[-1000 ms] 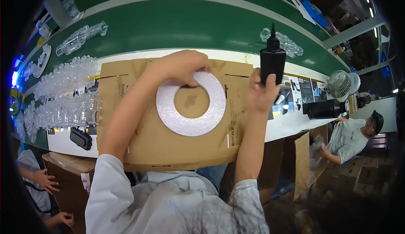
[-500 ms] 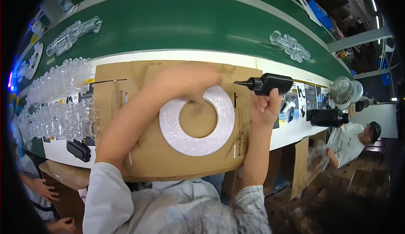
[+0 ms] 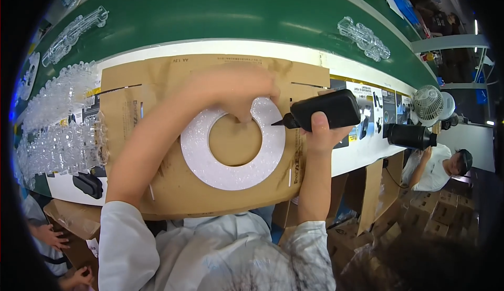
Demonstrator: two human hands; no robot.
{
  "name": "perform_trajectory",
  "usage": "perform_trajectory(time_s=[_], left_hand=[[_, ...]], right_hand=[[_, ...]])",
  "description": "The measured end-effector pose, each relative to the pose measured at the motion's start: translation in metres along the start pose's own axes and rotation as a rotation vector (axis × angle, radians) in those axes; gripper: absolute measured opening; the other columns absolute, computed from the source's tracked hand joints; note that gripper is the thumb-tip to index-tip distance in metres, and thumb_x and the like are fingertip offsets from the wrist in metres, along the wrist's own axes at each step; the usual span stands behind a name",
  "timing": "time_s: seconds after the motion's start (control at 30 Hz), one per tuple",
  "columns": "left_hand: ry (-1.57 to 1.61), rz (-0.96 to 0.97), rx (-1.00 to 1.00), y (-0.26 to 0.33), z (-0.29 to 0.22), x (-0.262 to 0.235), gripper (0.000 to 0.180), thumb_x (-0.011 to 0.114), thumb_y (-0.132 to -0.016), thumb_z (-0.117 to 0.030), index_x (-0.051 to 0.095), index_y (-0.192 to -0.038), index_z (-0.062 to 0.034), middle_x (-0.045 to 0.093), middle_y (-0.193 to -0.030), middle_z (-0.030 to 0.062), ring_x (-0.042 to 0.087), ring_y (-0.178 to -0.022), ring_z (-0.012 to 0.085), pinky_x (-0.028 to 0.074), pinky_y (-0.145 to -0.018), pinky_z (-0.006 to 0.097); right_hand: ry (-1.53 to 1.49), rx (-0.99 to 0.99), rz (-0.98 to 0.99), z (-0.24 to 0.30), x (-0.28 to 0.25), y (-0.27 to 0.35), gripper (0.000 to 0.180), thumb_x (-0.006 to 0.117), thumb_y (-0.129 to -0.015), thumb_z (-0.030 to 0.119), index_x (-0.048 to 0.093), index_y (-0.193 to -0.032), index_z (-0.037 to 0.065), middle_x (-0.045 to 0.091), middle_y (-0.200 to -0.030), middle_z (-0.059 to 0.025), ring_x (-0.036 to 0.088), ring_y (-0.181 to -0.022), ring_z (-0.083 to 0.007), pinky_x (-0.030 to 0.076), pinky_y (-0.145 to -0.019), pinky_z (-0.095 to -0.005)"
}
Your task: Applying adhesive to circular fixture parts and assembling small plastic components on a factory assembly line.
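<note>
A flat white ring (image 3: 202, 162) with a glossy, speckled face lies on a sheet of brown cardboard (image 3: 173, 202). My left hand (image 3: 247, 91) grips the ring's far side, thumb reaching into the central hole; its fingers are partly hidden and blurred. In my right hand (image 3: 326, 133) is a black squeeze bottle (image 3: 328, 110) with a narrow pointed nozzle, held tilted. Its tip points left over the ring's right part; whether it touches the surface I cannot tell.
Clear plastic parts (image 3: 63, 144) are heaped at the left, beside a black case (image 3: 87, 185). More clear parts (image 3: 365, 38) lie on the green surface (image 3: 220, 13). At the right are a black bottle (image 3: 409, 135), a fan (image 3: 428, 104) and another person (image 3: 438, 165).
My right hand has brought the bottle left and slightly down, so its nozzle is now over the ring. My left hand stays at the ring's far side. The whole view has shifted a little.
</note>
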State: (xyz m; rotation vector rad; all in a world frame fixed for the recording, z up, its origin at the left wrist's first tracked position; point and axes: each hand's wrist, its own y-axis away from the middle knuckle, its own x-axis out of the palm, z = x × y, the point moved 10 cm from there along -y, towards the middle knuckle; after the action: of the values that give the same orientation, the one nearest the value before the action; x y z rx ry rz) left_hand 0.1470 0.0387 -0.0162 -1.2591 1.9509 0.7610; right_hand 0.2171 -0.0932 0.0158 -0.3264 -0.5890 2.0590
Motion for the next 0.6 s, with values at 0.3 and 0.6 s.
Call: perform_trajectory(time_s=[0.3, 0.6], left_hand=[[0.024, -0.003, -0.05, 0.003, 0.001, -0.003, 0.053, 0.081, -0.059, -0.007, 0.067, -0.111, -0.009, 0.064, -0.109, 0.012, 0.06, -0.106, 0.0321, 0.05, -0.088, 0.042], [0.065, -0.028, -0.009, 0.001, -0.001, -0.002, 0.056, 0.084, -0.054, -0.008, 0.064, -0.107, -0.007, 0.058, -0.101, 0.0112, 0.056, -0.102, 0.0334, 0.047, -0.087, 0.042]], right_hand=[[0.058, 0.024, 0.131, 0.007, 0.026, 0.003, 0.031, 0.071, -0.08, 0.013, 0.055, -0.099, -0.007, 0.061, -0.078, -0.0111, 0.056, -0.052, -0.0126, 0.041, -0.035, -0.0221], [0.091, 0.077, 0.109, 0.01, 0.024, 0.001, 0.02, 0.069, -0.077, 0.002, 0.063, -0.093, -0.007, 0.068, -0.081, -0.013, 0.065, -0.07, -0.0193, 0.052, -0.065, -0.0282]])
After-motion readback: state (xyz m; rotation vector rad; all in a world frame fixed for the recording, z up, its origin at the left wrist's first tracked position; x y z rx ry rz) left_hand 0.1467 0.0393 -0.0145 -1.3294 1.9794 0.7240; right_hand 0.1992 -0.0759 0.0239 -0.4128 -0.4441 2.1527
